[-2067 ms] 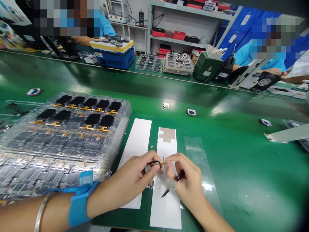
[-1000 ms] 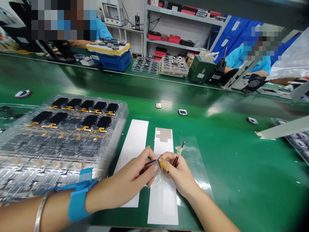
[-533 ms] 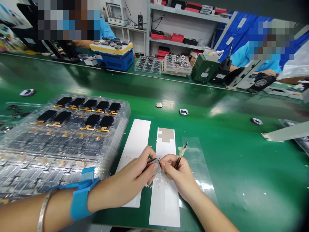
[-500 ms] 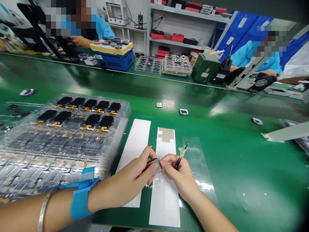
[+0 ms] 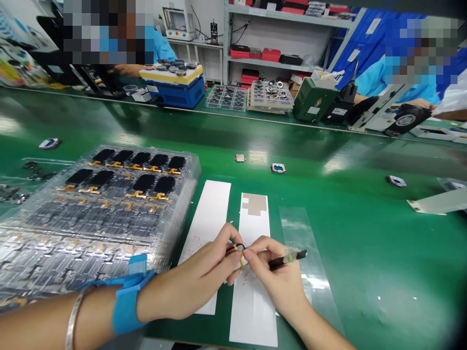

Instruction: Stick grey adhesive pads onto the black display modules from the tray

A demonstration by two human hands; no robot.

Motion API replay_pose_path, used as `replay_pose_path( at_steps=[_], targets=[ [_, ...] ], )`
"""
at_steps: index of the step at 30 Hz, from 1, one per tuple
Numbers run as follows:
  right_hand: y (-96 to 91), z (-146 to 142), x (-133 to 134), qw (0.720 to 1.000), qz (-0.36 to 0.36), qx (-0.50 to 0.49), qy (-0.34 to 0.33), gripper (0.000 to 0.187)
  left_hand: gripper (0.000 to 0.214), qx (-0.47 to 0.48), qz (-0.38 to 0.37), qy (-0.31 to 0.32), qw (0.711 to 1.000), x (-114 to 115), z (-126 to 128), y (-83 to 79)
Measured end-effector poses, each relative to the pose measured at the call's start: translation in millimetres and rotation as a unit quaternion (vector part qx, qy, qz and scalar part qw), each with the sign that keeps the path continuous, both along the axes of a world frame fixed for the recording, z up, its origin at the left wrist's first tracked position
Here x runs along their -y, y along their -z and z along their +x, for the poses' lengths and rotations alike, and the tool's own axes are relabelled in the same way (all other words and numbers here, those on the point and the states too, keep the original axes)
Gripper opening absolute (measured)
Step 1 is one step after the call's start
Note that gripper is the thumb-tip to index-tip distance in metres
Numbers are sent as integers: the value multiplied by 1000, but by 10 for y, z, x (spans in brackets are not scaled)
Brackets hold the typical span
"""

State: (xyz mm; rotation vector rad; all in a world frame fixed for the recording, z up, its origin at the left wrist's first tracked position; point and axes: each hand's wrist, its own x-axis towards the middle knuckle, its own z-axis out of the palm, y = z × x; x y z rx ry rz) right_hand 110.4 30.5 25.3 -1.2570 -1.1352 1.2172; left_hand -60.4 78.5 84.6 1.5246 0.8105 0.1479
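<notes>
Over the white strips, my left hand (image 5: 215, 262) pinches a small display screen (image 5: 240, 247) between thumb and fingers, with most of the screen hidden. An orange flex cable (image 5: 241, 260) shows at its right end. The thumb and forefinger of my right hand (image 5: 279, 272) are closed at that end, touching the cable or the edge beside it. Tucked in the same hand are dark tweezers (image 5: 278, 263) wrapped with pale tape, their far end pointing right. Beneath the hands lie a white backing strip (image 5: 251, 311) with grey adhesive pieces and a second white strip (image 5: 211, 206).
Stacked clear trays (image 5: 146, 218) with black screens stand at the left. A clear film (image 5: 297, 223) lies right of the strips. Small parts, including a pink-rimmed watch case (image 5: 278, 168), sit farther back. Two people in blue work across the bench, near a blue box (image 5: 178, 92).
The screen has turned in my left fingers, so its orange cable now shows more. My right hand has rolled, and the tweezers now lie flatter, pointing right. The view has shifted slightly.
</notes>
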Motion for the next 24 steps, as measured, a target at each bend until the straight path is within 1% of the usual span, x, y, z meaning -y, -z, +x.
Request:
replay_pose_path(
  at_steps=[7,13,20,22,24],
  targets=[
    [32,5,22,1000,3,4,-9,24,16,16,3,0,1000,-4,13,-9],
    [11,10,18,1000,-2,0,0,23,16,9,-3,1,1000,-5,17,1],
    [7,-19,7,1000,-12,-10,-6,24,11,-2,7,9,1000,-13,16,68],
    [-11,14,-6,999,-24,-13,-24,25,11,1,6,6,1000,-14,12,81],
    [-50,102,-40,1000,-17,-15,-15,28,10,-10,18,8,1000,-7,13,65]
  ],
)
